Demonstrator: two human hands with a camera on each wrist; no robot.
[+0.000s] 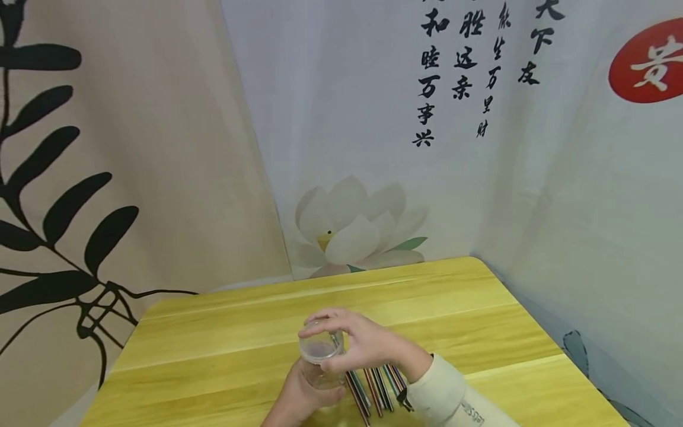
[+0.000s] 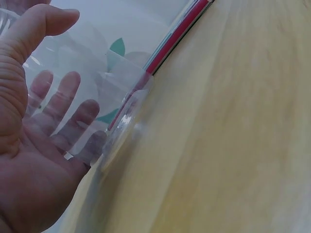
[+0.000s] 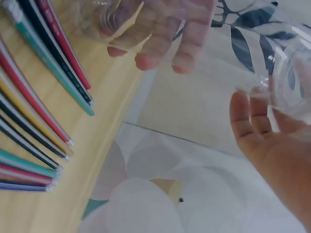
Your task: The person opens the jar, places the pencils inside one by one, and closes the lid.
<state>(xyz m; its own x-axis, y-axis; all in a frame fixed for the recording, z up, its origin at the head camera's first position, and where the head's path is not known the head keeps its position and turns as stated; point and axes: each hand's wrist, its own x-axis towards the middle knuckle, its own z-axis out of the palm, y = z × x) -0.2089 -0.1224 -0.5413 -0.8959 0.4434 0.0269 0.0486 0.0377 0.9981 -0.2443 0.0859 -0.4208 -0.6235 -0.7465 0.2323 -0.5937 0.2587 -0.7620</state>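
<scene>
My left hand (image 1: pixel 300 396) grips the body of a clear plastic jar (image 1: pixel 322 377) over the table, fingers behind it and thumb in front. In the left wrist view, its fingers show through the clear wall (image 2: pixel 114 90). From above, my right hand (image 1: pixel 363 343) holds the round clear top (image 1: pixel 319 349), fingers on the far side and thumb on the near side. The right wrist view shows this ringed clear piece (image 3: pixel 294 80) at my right fingertips. I cannot tell whether the top is a separate lid.
Several coloured pencils (image 1: pixel 377 385) lie in small groups on the yellow wooden table (image 1: pixel 213 344), just right of the jar and partly beneath my right forearm. Behind the table hangs a printed curtain (image 1: pixel 363 118) with a lotus and black characters.
</scene>
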